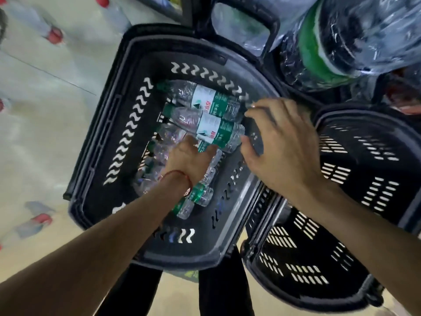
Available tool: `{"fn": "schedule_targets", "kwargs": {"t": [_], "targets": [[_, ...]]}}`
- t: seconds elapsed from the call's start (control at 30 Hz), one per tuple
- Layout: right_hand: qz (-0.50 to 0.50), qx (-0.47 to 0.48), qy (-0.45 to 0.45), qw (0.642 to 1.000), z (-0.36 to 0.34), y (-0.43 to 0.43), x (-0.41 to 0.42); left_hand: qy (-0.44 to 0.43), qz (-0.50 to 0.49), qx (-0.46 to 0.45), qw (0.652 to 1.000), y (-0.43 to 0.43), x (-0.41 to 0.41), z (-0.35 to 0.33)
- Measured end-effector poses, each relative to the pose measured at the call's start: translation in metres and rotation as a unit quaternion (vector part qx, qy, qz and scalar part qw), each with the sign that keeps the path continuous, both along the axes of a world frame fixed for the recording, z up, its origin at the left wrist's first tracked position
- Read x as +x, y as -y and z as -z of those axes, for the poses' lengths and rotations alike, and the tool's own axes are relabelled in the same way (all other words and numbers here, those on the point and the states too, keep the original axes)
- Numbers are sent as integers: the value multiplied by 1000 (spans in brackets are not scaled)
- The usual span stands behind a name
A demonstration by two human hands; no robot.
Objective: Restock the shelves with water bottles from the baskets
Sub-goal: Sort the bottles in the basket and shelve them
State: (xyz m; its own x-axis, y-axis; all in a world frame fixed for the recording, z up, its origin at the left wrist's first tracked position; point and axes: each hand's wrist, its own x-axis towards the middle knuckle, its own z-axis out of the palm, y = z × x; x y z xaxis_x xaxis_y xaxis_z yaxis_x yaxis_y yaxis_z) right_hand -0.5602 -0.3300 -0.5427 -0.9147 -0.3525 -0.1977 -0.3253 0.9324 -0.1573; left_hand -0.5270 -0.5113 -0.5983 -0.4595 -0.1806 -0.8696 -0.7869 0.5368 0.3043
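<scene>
I see the black basket (109, 133) holding clear water bottles (205, 103) lying on their sides, with green caps and green-and-white labels whose red characters I cannot read. Inside it my left hand (189, 160) curls round one bottle, and my right hand (284, 151) clamps its right rim. A second basket (364, 179) stands just right of it

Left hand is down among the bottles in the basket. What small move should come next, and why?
Probably close the left hand round the green-labelled bottle at its fingertips and lift it out; the right hand holds the basket by its rim.
</scene>
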Motion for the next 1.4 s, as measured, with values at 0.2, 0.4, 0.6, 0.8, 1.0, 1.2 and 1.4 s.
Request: {"fn": "schedule_targets", "kwargs": {"t": [0.2,0.4,0.6,0.8,1.0,1.2,1.4], "targets": [[24,-40,12,999,21,-17,-4,83,-373,164,909,-28,-36,96],[29,-51,23,998,38,-22,-7,62,-432,120,892,-49,-37,121],[28,-59,45,997,41,-13,1,12,-397,129,909,-33,-13,86],[7,-49,68,996,26,-3,2,-39,-334,129,933,2,30,43],[-27,-44,101,994,25,17,3,-67,-363,171,914,31,56,3],[-54,-18,127,990,52,44,-12,-131,-318,113,932,57,49,-22],[-99,35,149,983,101,70,-54,-139,-260,94,951,87,33,-10]]}}
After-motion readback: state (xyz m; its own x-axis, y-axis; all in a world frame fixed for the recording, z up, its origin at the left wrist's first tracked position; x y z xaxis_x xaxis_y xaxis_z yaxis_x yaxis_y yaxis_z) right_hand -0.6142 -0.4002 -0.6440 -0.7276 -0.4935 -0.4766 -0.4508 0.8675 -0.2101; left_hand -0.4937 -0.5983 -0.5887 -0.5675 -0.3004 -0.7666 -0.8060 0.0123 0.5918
